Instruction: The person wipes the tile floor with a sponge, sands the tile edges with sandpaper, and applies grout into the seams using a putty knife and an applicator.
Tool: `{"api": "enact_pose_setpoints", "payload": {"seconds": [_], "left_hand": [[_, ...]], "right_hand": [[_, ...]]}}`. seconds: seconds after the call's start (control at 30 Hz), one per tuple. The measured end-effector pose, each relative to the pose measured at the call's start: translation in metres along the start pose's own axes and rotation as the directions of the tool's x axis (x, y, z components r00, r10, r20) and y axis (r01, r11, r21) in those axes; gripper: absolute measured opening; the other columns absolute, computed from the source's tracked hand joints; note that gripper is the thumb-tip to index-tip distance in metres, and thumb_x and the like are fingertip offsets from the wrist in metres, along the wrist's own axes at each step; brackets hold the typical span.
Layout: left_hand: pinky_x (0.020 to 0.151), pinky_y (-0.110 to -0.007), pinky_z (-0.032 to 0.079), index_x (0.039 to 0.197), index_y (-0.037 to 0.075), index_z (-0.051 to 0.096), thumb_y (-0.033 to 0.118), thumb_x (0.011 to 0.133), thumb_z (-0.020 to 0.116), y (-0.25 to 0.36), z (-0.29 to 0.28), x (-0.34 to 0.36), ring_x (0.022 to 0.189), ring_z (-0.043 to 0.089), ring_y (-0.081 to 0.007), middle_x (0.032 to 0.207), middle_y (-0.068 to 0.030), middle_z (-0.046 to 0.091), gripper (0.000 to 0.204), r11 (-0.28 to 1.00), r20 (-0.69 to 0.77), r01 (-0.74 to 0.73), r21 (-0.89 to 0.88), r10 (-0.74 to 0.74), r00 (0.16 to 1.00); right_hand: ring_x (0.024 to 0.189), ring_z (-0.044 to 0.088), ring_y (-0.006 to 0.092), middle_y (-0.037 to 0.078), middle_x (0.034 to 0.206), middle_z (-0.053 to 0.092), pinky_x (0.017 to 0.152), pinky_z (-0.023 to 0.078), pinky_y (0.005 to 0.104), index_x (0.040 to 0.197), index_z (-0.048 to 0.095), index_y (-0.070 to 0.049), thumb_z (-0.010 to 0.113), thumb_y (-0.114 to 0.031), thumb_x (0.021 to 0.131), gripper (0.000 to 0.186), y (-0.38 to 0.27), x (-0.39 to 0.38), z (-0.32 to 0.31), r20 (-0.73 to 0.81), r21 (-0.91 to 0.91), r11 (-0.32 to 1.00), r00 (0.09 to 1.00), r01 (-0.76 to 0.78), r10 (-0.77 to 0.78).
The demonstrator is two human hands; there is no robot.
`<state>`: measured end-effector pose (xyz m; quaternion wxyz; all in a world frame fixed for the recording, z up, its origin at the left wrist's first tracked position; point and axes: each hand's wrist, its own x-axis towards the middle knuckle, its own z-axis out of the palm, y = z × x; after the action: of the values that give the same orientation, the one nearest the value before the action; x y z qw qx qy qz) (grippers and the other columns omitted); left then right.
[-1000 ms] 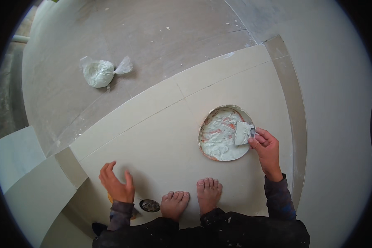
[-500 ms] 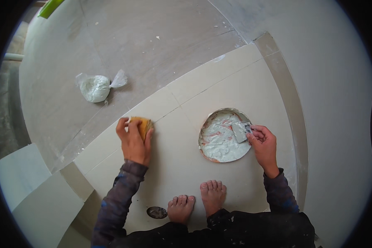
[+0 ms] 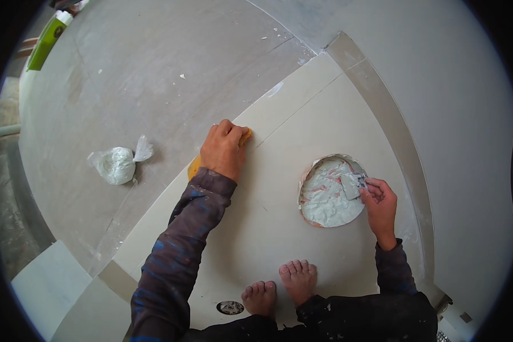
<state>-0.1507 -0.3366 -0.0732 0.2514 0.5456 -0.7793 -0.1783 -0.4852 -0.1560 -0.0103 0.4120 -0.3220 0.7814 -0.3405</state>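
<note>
The left hand (image 3: 225, 149) lies palm-down on a yellow sponge (image 3: 195, 169), its fingers curled over and pressing it against the pale floor tile (image 3: 268, 228), right at the joint where the tile meets the bare grey screed (image 3: 154, 74). The right hand (image 3: 380, 200) has its fingers closed round the handle of a small putty knife (image 3: 352, 185), whose blade rests in the white paste filling a shallow round pan (image 3: 330, 191) on the tile, well apart from the sponge. Two bare feet (image 3: 282, 285) are planted near the lower edge, and a small round cap (image 3: 230, 307) lies just beside them. A knotted plastic bag (image 3: 118, 164) of white powder sits on the screed to the left. The likely trouble here: with the arms spread wide in a crouch, weight leaning on the sponge could make it skid on a wet tile, or drag paste out of the joint; the loaded blade could also drip on the clean tile as it leaves the pan.
</note>
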Motion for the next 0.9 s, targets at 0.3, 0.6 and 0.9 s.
{"api": "enact_pose_setpoints", "payload": {"seconds": [0.3, 0.6, 0.9], "left_hand": [[0.077, -0.040, 0.054, 0.099, 0.010, 0.075, 0.005, 0.081, 0.080, -0.024, -0.043, -0.044, 0.092, 0.065, -0.0305, 0.095, -0.0058, 0.067, 0.018, 0.986, 0.024, 0.090, 0.141, -0.095, 0.995], [0.075, -0.040, 0.053, 0.099, 0.008, 0.072, -0.002, 0.078, 0.077, -0.004, -0.050, -0.061, 0.086, 0.060, -0.0310, 0.095, -0.0066, 0.064, 0.024, 0.992, 0.176, -0.071, 0.109, 0.051, 0.983], [0.081, -0.039, 0.054, 0.102, 0.009, 0.074, 0.003, 0.082, 0.078, 0.022, -0.024, -0.041, 0.092, 0.063, -0.0280, 0.102, -0.0035, 0.068, 0.021, 0.976, 0.311, -0.214, -0.030, 0.213, 0.926]], "right_hand": [[0.088, 0.069, 0.0133, 0.014, 0.106, 0.075, 0.081, 0.057, 0.0269, 0.128, 0.065, 0.008, 0.072, 0.000, 0.094, 0.036, 0.009, 0.012, -0.001, 0.079, -0.174, 0.984, 0.997, 0.032, -0.018], [0.083, 0.064, 0.0104, 0.010, 0.104, 0.074, 0.078, 0.055, 0.0257, 0.126, 0.067, 0.007, 0.073, 0.000, 0.090, 0.037, -0.010, 0.011, -0.003, 0.106, -0.230, 0.971, 0.994, 0.060, -0.036], [0.074, 0.058, 0.0105, 0.006, 0.090, 0.067, 0.070, 0.052, 0.0252, 0.123, 0.068, 0.007, 0.076, -0.002, 0.088, 0.037, -0.024, 0.014, -0.003, 0.205, -0.366, 0.916, 0.975, 0.163, -0.092]]}}
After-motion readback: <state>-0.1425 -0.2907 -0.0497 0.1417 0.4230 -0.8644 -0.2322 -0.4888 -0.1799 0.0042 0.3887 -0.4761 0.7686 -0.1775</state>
